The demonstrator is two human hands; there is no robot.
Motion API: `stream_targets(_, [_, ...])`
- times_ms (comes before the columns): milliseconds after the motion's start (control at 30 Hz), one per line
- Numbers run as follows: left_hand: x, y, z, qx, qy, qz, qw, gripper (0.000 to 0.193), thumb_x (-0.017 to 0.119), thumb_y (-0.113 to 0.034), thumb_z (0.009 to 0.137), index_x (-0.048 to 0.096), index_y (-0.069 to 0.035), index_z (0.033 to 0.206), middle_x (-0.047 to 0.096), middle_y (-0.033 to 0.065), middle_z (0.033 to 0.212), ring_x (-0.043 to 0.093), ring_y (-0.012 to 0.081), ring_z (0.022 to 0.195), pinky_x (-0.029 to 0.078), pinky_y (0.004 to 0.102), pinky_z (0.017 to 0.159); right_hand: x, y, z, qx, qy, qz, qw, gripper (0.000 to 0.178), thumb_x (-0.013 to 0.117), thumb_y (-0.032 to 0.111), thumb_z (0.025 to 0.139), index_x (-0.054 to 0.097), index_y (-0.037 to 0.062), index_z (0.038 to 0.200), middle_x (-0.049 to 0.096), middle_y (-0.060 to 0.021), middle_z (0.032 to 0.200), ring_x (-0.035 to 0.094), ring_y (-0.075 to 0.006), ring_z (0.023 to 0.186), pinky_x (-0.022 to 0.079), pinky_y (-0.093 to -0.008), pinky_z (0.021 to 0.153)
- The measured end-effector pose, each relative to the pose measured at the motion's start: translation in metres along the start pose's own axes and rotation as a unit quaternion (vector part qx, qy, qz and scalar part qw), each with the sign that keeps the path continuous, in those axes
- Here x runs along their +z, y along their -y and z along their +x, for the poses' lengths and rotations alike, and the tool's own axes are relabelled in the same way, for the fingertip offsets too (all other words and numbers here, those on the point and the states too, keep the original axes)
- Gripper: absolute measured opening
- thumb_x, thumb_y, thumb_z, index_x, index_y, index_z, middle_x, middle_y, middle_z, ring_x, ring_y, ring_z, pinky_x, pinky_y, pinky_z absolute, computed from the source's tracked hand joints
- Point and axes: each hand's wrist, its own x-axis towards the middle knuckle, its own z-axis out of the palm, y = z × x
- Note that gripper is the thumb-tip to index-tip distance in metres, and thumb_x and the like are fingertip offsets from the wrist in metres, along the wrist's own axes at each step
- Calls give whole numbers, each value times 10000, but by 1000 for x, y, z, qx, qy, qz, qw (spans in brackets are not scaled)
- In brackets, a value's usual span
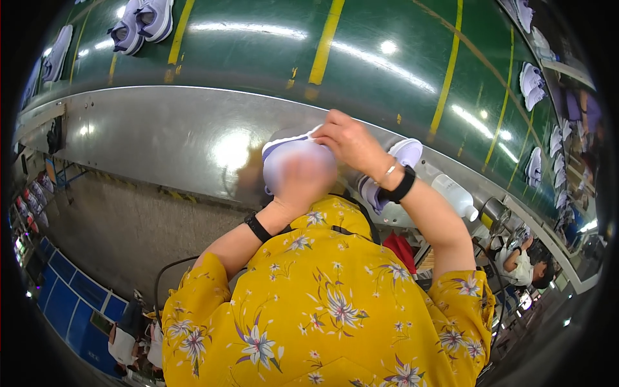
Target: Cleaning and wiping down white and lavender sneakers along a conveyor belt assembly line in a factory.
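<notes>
A lavender sneaker with a white sole [274,149] is held in front of my chest, over the steel ledge. My left hand [300,187] is closed on its near side; a blurred patch hides part of those fingers and of the shoe. From the right, my right hand [351,143] reaches across with bent fingers pinching the shoe's white upper edge. Beneath my right wrist lies another lavender sneaker [406,153], partly covered by the arm. I wear dark bands on both wrists.
Beyond the steel ledge [148,129] runs a green belt [258,55] with yellow lines, carrying more lavender sneakers [153,19]. At right stand a white plastic bottle [454,195] and a metal can [493,211]. Other people [519,264] are at the lower right and lower left.
</notes>
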Motion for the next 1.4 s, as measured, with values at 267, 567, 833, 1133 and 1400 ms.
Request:
stream_targets(267, [1, -5, 1, 13, 14, 0, 1000, 359, 611, -157, 836, 665, -232, 1184, 417, 112, 1308, 382, 330, 1230, 339, 515, 1026, -18, -13, -10, 1, 7, -29, 1000, 71, 702, 45, 813, 710, 46, 883, 583, -120, 869, 627, -324, 815, 526, -405, 722])
stream_targets(567, [3, -5, 1, 29, -2, -1, 1000, 339, 603, -153, 842, 662, -215, 1170, 411, 124, 1325, 377, 348, 1223, 340, 513, 1035, -40, -20, -28, 54, -6, -26, 998, 101, 694, 22, 819, 716, 43, 916, 580, -125, 851, 623, -329, 790, 517, -403, 695])
stream_targets(833, [5, -13, 4, 13, 9, 9, 1000, 324, 601, -148, 850, 665, -232, 1157, 410, 124, 1320, 385, 349, 1223, 340, 519, 1036, -14, -7, -11, -19, -13, -16, 1000, 59, 694, 49, 826, 697, 41, 885, 578, -125, 873, 619, -348, 804, 524, -418, 704])
stream_targets(1133, [5, -20, 7, 23, 4, 21, 1000, 334, 609, -127, 839, 675, -235, 1148, 424, 124, 1298, 394, 345, 1211, 343, 517, 1030, -41, -34, -57, 81, -45, -30, 995, 86, 693, 63, 821, 721, 51, 901, 592, -128, 839, 626, -335, 813, 534, -409, 721])
stream_targets(1400, [11, -23, 8, 18, -9, 31, 999, 317, 624, -137, 826, 698, -240, 1117, 437, 113, 1292, 400, 336, 1202, 360, 508, 1019, -10, -12, -25, -2, -25, -19, 999, 73, 692, 69, 830, 709, 46, 898, 599, -121, 878, 630, -342, 813, 525, -423, 734])
